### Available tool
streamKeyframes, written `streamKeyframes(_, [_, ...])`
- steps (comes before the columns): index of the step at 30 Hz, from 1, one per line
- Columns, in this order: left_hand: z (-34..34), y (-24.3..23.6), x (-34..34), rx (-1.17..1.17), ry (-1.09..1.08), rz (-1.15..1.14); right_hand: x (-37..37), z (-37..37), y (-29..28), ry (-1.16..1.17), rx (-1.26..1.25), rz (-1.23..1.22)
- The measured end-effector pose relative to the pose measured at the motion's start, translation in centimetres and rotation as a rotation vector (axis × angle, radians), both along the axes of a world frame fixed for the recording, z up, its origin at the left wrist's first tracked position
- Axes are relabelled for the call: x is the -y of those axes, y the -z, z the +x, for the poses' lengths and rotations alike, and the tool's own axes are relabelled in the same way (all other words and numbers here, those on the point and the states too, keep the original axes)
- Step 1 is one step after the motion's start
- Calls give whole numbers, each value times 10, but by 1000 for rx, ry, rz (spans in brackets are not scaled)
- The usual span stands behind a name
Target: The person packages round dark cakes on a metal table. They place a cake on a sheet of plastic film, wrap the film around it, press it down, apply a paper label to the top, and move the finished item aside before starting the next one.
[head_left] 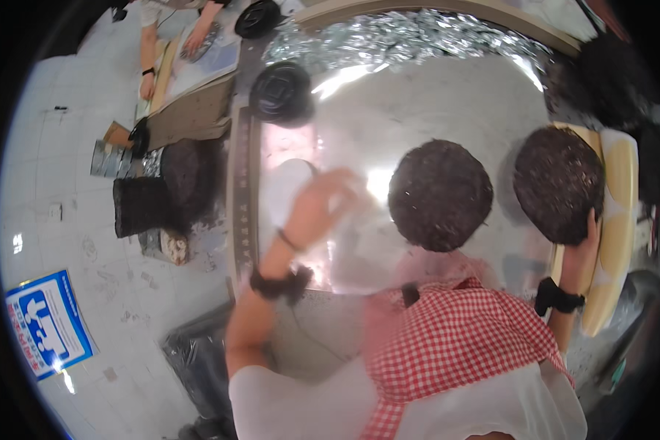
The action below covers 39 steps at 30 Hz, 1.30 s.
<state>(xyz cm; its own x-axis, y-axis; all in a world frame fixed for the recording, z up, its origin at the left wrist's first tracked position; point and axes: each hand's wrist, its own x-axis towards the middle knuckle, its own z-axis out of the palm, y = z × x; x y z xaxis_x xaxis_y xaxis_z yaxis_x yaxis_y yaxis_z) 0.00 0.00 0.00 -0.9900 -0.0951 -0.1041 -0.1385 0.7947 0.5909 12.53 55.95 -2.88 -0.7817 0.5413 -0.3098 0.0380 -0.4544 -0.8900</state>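
A dark, rough round sheet point(440, 194) lies on the shiny metal work surface point(356, 117). My right hand point(584, 238) grips the lower edge of a second dark round sheet point(557, 183), held at the right over long pale-yellow padded pieces point(614, 220). My left hand point(323, 205) is blurred by motion over the left part of the surface, beside a pale rounded shape point(287, 180), its fingers curled; whether they hold anything is unclear.
Crumpled foil point(403, 37) lines the back edge. A black round object point(282, 92) sits at back left. Dark slabs and containers point(139, 205) stand left, above tiled floor with a blue-bordered sign point(48, 323). A co-worker's hands point(196, 40) work at another table.
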Motion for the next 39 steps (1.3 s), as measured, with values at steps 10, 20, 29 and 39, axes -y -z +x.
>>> streamKeyframes(10, [-130,48,142,-225,366,-335,35,-9,3,-247,53,927])
streamKeyframes(20, [-145,56,151,-336,400,-101,43,-36,-13,-23,127,32])
streamKeyframes(29, [-96,-59,83,-735,-143,-284,56,-36,-29,23,16,219])
streamKeyframes(39, [77,21,-130,-835,728,-82,62,-18,-13,106,-132,287])
